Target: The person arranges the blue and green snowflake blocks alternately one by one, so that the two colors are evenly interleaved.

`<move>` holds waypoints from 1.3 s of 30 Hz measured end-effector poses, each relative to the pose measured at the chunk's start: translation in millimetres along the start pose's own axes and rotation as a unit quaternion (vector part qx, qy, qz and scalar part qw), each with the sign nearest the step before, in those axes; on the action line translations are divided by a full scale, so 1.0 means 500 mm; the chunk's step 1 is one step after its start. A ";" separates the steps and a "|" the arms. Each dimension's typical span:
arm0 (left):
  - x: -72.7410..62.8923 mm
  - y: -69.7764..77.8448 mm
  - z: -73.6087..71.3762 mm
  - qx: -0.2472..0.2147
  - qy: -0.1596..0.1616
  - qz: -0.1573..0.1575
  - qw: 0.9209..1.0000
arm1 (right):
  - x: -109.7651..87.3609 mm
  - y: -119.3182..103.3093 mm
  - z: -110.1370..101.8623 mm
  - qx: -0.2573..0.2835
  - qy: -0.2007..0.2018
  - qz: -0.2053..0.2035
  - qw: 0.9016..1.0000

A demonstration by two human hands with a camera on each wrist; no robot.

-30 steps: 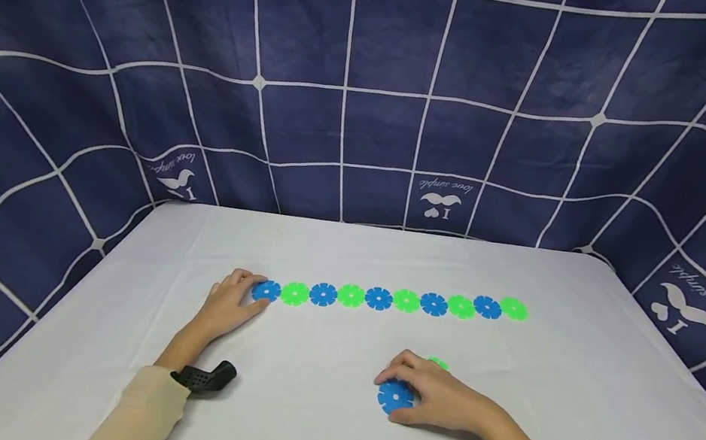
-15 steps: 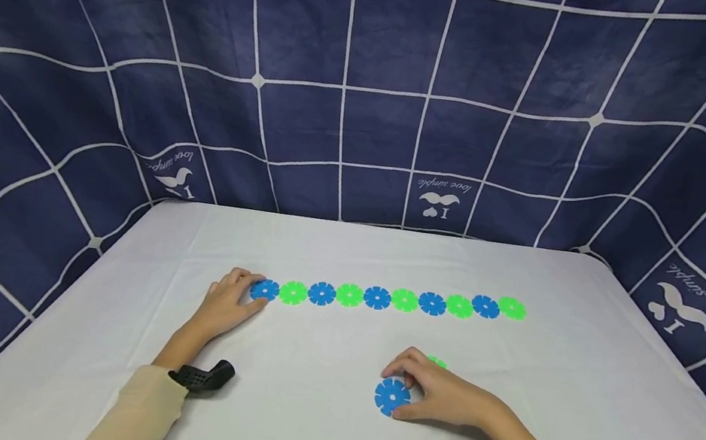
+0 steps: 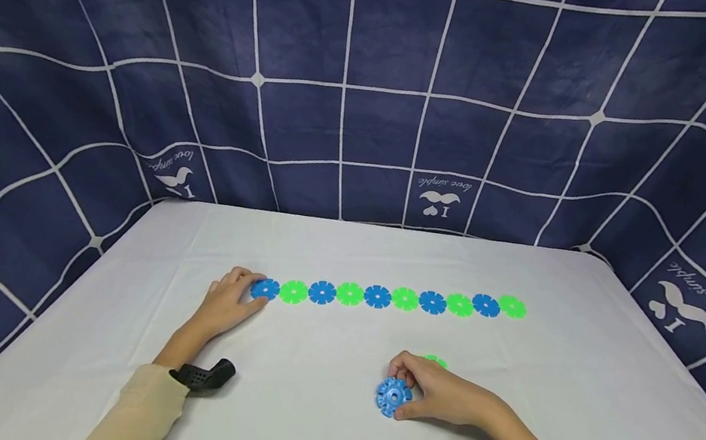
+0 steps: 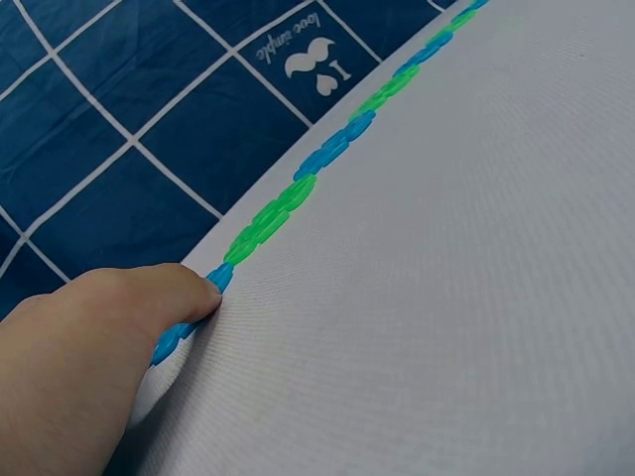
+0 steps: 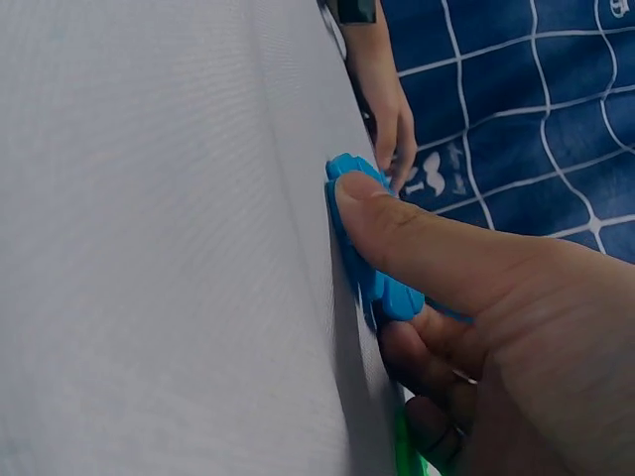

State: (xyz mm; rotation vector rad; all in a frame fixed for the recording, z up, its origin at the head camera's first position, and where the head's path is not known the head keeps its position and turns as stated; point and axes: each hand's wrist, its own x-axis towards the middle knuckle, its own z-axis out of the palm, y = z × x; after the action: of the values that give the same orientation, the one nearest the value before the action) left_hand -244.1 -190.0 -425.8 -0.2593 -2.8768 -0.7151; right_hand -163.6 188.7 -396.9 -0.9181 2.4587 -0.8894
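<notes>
A row of flat, notched building discs, alternating blue and green point(image 3: 350, 294), runs across the white table. My left hand point(image 3: 229, 308) holds the blue disc point(image 3: 266, 289) at the row's left end, thumb on its near side and fingers on its far side. In the left wrist view, the thumb point(image 4: 189, 293) lies against that disc's edge. Nearer the front, my right hand point(image 3: 432, 395) pinches another blue notched disc point(image 3: 393, 396) between thumb and curled fingers. The right wrist view shows the thumb point(image 5: 367, 208) on the rim of this blue disc point(image 5: 397, 297), close over the cloth.
Behind the right hand, a green disc point(image 3: 436, 360) is partly hidden. A white cloth point(image 3: 297, 409) covers the table. Dark blue curtains point(image 3: 380, 133) with white lines rise at the back and both sides. A black wrist camera point(image 3: 203, 374) sits on the left wrist.
The right fingers have shifted on their blue disc and curled in; its surface now looks lighter, with raised detail showing. The left hand and the row stay in place.
</notes>
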 end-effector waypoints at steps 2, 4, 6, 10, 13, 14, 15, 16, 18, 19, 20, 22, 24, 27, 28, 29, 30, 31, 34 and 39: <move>0.000 -0.002 0.001 0.000 0.001 0.000 1.000 | 0.000 -0.002 -0.001 0.007 -0.006 -0.003 1.000; -0.001 -0.002 0.002 0.000 0.000 -0.001 1.000 | -0.001 -0.005 -0.002 0.015 -0.016 -0.005 1.000; -0.001 -0.003 0.003 0.000 -0.001 -0.002 1.000 | -0.002 -0.007 -0.004 0.023 -0.023 -0.013 0.999; 0.000 -0.002 0.002 0.005 0.001 0.002 1.000 | -0.001 -0.007 -0.013 0.042 -0.032 -0.025 0.998; 0.000 -0.002 0.000 0.008 0.004 0.002 1.000 | -0.002 -0.005 -0.025 0.059 -0.029 -0.030 0.997; 0.000 -0.002 0.000 0.008 0.004 0.003 1.000 | -0.004 -0.004 -0.029 0.064 -0.028 -0.028 0.997; 0.000 -0.003 0.000 0.007 0.004 0.003 1.000 | -0.005 -0.004 -0.035 0.068 -0.024 -0.026 0.997; 0.001 -0.003 -0.001 0.006 0.004 0.004 1.000 | -0.007 -0.003 -0.040 0.069 -0.018 -0.024 0.997; 0.002 -0.003 -0.001 0.003 0.006 0.006 1.000 | -0.010 -0.002 -0.052 0.070 -0.007 -0.019 0.997; 0.002 -0.003 -0.001 0.004 0.006 0.008 1.000 | -0.012 -0.002 -0.058 0.072 -0.002 -0.015 0.997; 0.002 -0.003 -0.001 0.003 0.007 0.008 1.000 | -0.014 -0.001 -0.063 0.073 0.003 -0.013 0.997; 0.003 -0.002 -0.001 0.002 0.006 0.009 1.000 | -0.019 0.001 -0.074 0.076 0.013 -0.007 0.997; 0.003 -0.003 0.000 0.002 0.003 0.009 1.000 | -0.024 0.004 -0.082 0.078 0.023 -0.004 0.997; 0.004 -0.003 0.001 0.003 0.000 0.009 1.000 | -0.030 0.012 -0.094 0.073 0.040 -0.002 0.997; 0.004 -0.003 0.001 0.004 0.000 0.009 1.000 | -0.031 0.015 -0.098 0.070 0.045 -0.002 0.997; 0.004 -0.003 0.001 0.006 0.000 0.009 1.000 | -0.032 0.019 -0.102 0.070 0.051 -0.003 0.996; 0.003 -0.003 0.000 0.006 0.001 0.008 1.000 | -0.033 0.023 -0.106 0.069 0.057 -0.002 0.996; 0.003 -0.003 0.000 0.006 0.002 0.008 1.000 | -0.033 0.027 -0.110 0.069 0.064 -0.003 0.996; 0.002 -0.004 0.000 0.007 0.005 0.008 1.000 | -0.034 0.042 -0.124 0.075 0.083 0.003 0.994; 0.002 -0.003 0.000 0.003 0.006 0.010 1.000 | -0.043 0.071 -0.147 0.089 0.122 0.026 0.988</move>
State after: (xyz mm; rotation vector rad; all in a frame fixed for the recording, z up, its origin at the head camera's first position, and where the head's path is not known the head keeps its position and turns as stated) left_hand -245.7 -191.3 -426.6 -0.2820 -2.8598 -0.7006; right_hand -202.9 255.8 -364.1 -0.7172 2.5372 -1.2453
